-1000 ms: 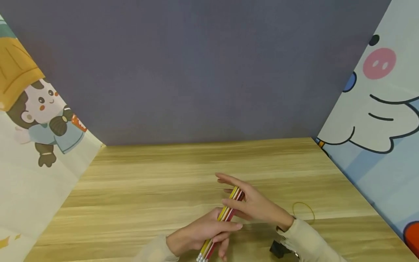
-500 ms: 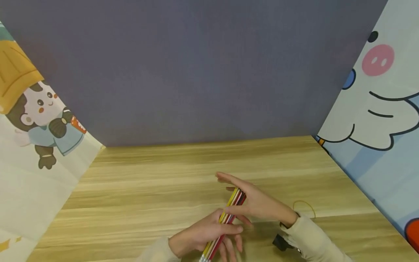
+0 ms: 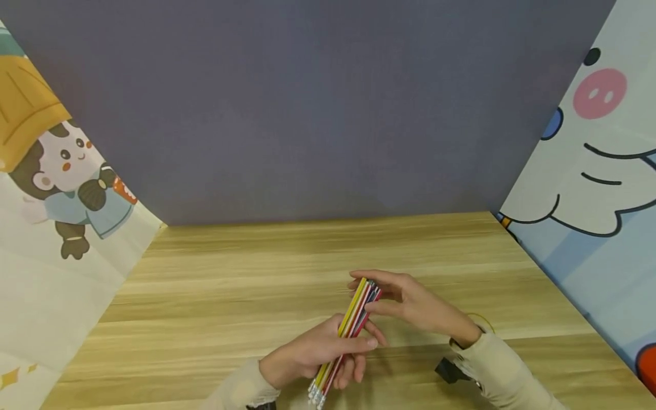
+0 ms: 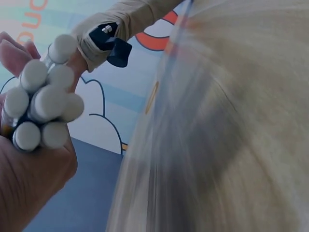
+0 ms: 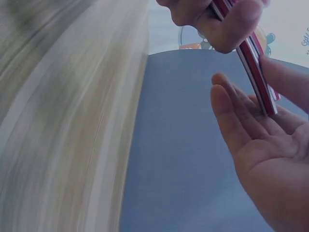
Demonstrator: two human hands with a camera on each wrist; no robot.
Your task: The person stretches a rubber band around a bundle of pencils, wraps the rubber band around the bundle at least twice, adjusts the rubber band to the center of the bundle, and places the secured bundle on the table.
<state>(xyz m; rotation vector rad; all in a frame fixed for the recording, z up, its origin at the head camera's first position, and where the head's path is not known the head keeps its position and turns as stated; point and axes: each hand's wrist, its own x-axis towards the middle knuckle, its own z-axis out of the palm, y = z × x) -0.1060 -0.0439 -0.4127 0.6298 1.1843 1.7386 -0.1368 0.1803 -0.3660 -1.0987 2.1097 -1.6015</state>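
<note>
My left hand [image 3: 320,348] grips the middle of a bundle of pencils [image 3: 355,313], its thumb lying across the front. Yellow, red, white and dark barrels show, slanting up to the right. In the left wrist view, the white eraser ends [image 4: 48,102] cluster unevenly, some standing out further than others. My right hand [image 3: 417,299] is at the bundle's far end. Its thumb touches the side of the pencils, and its fingers extend behind their ends. The right wrist view shows the red and white barrels [image 5: 256,72] reaching the open palm [image 5: 275,150].
A thin yellow rubber band [image 3: 483,320] lies on the wooden table [image 3: 230,285], partly hidden by the right forearm. A black wrist device [image 3: 451,370] hangs by the right sleeve. A grey panel [image 3: 328,114] stands at the back, with cartoon-printed panels on both sides.
The right hand has shifted slightly right, its fingers now bending more over the pencils' far ends. More of the bundle's far end shows. The left hand keeps its hold, its fingers having shifted beneath.
</note>
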